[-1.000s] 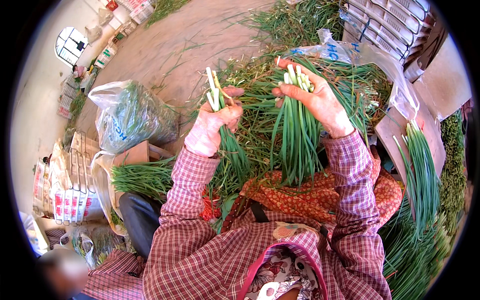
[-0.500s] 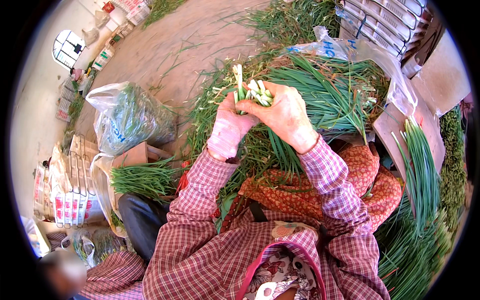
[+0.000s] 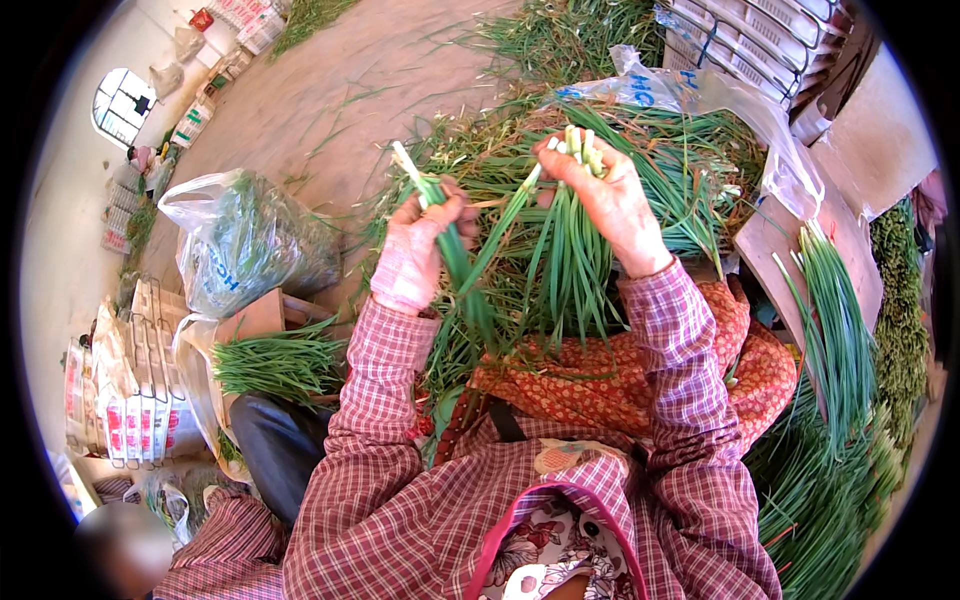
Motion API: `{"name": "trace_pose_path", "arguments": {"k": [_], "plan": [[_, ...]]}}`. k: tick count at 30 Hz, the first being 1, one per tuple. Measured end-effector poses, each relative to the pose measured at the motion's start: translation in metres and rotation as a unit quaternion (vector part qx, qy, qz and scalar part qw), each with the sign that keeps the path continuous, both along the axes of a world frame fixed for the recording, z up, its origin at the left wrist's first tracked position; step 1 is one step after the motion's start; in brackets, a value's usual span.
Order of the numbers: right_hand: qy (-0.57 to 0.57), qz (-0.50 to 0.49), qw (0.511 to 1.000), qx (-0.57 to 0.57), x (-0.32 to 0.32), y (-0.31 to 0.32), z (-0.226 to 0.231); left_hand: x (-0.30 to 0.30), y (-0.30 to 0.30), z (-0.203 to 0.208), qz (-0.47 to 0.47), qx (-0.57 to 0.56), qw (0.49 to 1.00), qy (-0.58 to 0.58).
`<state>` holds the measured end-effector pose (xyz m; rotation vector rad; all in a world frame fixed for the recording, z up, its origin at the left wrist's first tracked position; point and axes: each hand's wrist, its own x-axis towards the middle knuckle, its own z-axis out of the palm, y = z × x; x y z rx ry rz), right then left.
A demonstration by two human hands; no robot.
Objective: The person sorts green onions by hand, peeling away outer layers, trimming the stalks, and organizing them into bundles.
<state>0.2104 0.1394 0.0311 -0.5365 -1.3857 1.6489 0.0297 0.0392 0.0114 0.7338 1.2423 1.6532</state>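
A few garlic chives (image 3: 455, 262) are in the grip of my left hand (image 3: 415, 250), their white ends pointing up and the blurred leaves trailing down. My right hand (image 3: 605, 195) is closed round a thicker bunch of garlic chives (image 3: 572, 258). Its pale cut ends show above the fingers and its green leaves hang below. One stalk slants from the right hand down to the left between the two bunches. Both hands are raised over a heap of loose chives and dry trimmings (image 3: 450, 160), in front of my lap with its orange patterned cloth (image 3: 560, 375).
On the right, a chive bundle (image 3: 835, 300) lies over a board (image 3: 770, 245). More chives (image 3: 820, 510) are piled below. A filled plastic bag (image 3: 250, 245), a cut chive bundle (image 3: 275, 360) and crates (image 3: 150, 400) stand left. Stacked crates (image 3: 745, 40) rise far right. Another person sits lower left.
My hands were together round the stalk ends. They have moved apart, the left one to the left with a few chives, the right one keeping the larger bunch.
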Motion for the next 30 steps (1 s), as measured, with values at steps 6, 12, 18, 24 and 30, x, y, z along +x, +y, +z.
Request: {"name": "trace_pose_path", "arguments": {"k": [6,12,18,24,30], "plan": [[0.073,0.010,0.997,-0.031,0.008,0.005,0.003,-0.018,0.004,0.001,0.049,-0.023,0.977,0.208],[0.033,0.040,0.998,-0.035,0.007,0.000,0.008,0.012,0.006,0.029,-0.042,-0.020,0.995,0.090],[0.039,0.033,0.998,-0.033,0.001,-0.003,0.003,0.036,0.015,0.036,-0.101,-0.047,0.988,0.103],[0.031,0.014,0.999,-0.014,0.003,-0.004,0.000,0.041,0.017,0.033,-0.087,-0.078,0.986,0.117],[0.026,0.007,1.000,-0.012,0.008,-0.006,-0.001,0.042,0.017,0.032,-0.081,-0.073,0.987,0.114]]}}
